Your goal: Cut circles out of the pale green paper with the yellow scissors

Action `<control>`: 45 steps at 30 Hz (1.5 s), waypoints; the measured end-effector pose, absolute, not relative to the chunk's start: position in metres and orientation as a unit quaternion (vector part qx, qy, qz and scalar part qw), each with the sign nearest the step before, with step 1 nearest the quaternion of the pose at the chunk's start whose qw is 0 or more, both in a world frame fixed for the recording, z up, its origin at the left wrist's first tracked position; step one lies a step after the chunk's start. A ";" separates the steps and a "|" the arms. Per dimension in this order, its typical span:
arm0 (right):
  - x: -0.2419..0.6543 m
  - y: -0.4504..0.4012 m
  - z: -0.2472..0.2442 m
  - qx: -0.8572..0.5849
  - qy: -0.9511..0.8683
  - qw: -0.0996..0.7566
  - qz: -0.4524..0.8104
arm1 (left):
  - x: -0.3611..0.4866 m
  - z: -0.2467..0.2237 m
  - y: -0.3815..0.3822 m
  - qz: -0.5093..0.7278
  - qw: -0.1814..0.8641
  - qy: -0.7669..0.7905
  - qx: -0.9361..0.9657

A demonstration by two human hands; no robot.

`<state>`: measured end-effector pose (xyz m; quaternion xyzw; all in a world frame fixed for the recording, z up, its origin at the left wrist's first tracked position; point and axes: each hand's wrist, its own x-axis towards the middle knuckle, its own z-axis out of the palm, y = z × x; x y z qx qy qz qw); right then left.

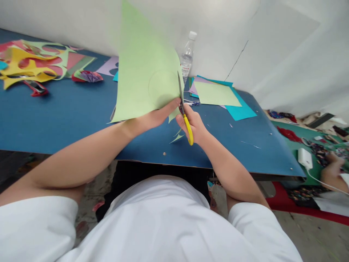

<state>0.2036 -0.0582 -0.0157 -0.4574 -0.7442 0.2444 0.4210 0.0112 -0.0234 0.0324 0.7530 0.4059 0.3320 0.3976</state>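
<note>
A large sheet of light green paper stands raised in front of me, with a faint circle drawn near its right side. My left hand grips it at the lower right, most of the fingers hidden behind the sheet. Yellow-handled scissors are in my right hand, blades pointing up along the paper's right edge. Just below, a strip of cut green paper lies on the blue table.
Colourful paper offcuts and a folded paper piece lie at left. Behind the sheet stands a water bottle. Coloured sheets are stacked at right. Farther right, another person's hand is near a white charger.
</note>
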 end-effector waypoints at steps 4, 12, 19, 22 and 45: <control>0.204 -0.058 -0.017 -0.459 -0.743 0.420 0.247 | 0.010 0.036 -0.026 0.315 0.358 0.395 0.785; 0.204 -0.060 -0.015 -0.460 -0.744 0.421 0.239 | 0.013 0.039 -0.033 0.335 0.362 0.417 0.764; 0.203 -0.062 -0.013 -0.450 -0.745 0.424 0.250 | 0.012 0.037 -0.030 0.335 0.363 0.406 0.769; 0.203 -0.062 -0.013 -0.454 -0.746 0.420 0.245 | 0.013 0.037 -0.029 0.329 0.354 0.415 0.771; 0.204 -0.063 -0.010 -0.469 -0.752 0.403 0.226 | 0.012 0.035 -0.028 0.321 0.428 0.412 0.738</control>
